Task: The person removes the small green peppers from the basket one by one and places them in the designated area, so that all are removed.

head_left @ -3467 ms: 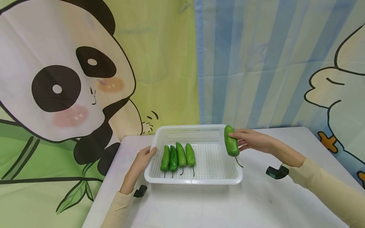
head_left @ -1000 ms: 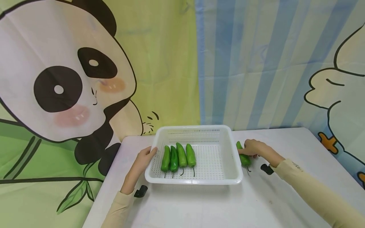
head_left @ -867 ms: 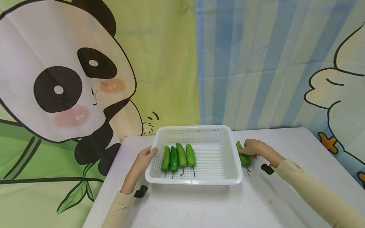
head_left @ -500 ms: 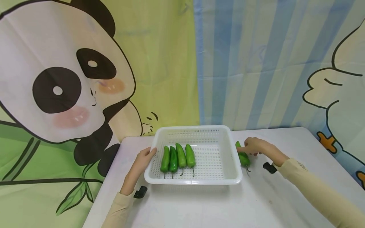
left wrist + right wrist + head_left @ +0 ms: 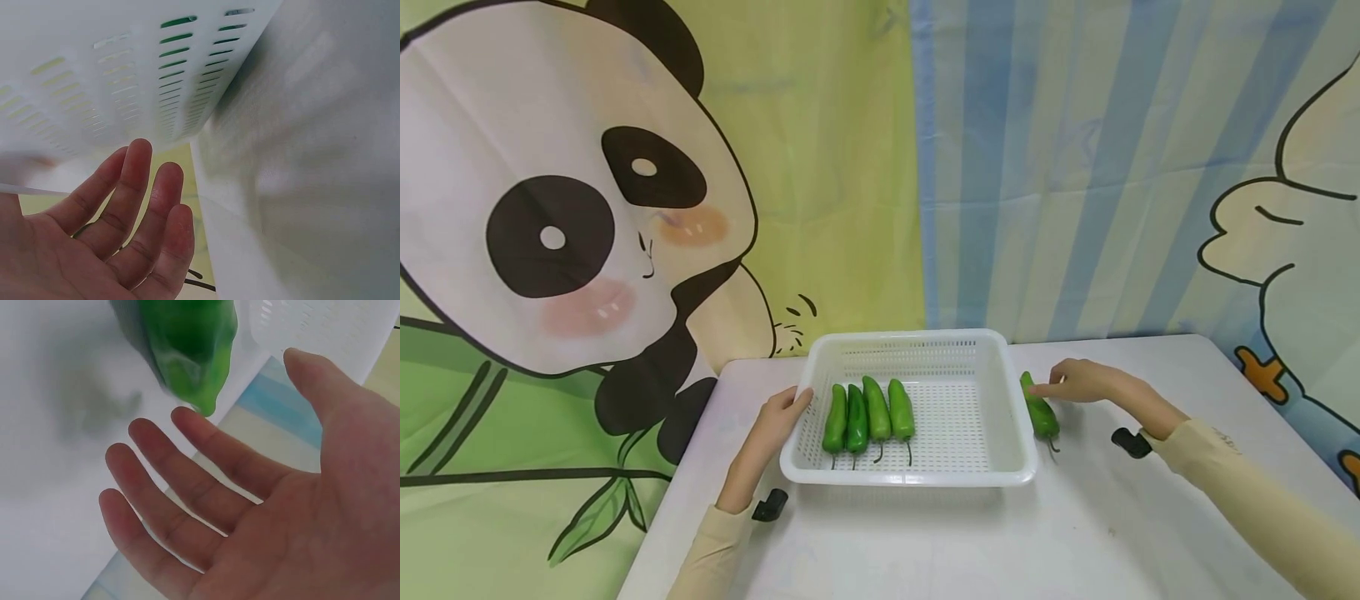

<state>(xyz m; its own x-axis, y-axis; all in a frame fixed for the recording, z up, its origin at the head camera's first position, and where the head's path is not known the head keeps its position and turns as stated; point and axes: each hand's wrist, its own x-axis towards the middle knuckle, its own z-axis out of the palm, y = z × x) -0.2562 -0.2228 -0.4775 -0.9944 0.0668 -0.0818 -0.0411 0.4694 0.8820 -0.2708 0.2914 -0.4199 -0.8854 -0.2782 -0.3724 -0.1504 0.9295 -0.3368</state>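
Observation:
My left hand (image 5: 777, 419) grips the left rim of a white plastic basket (image 5: 917, 478), thumb over the rim and fingers along the outside. In the left wrist view its fingers (image 5: 134, 175) stretch beside the slotted wall. Several green peppers (image 5: 901, 410) lie side by side in the basket's left half, stems toward me. Another green pepper (image 5: 1042, 417) lies on the table against the basket's right side, its stem also toward me. Just beside it is my right hand (image 5: 1078, 382), thumb spread and holding nothing; the right wrist view shows its fingers (image 5: 194, 494) apart, near the pepper's tip (image 5: 200, 394).
A white table (image 5: 955, 542) bears the basket. Behind it hang a panda-print cloth (image 5: 835, 208) and a blue-striped cloth (image 5: 1075, 208). A black wrist camera (image 5: 1132, 442) is worn on the right wrist, another black camera (image 5: 771, 505) on the left.
The right hand has brought the pepper from above the basket's right rim down to the table, then let go and drawn back slightly right. The left hand has stayed on the rim.

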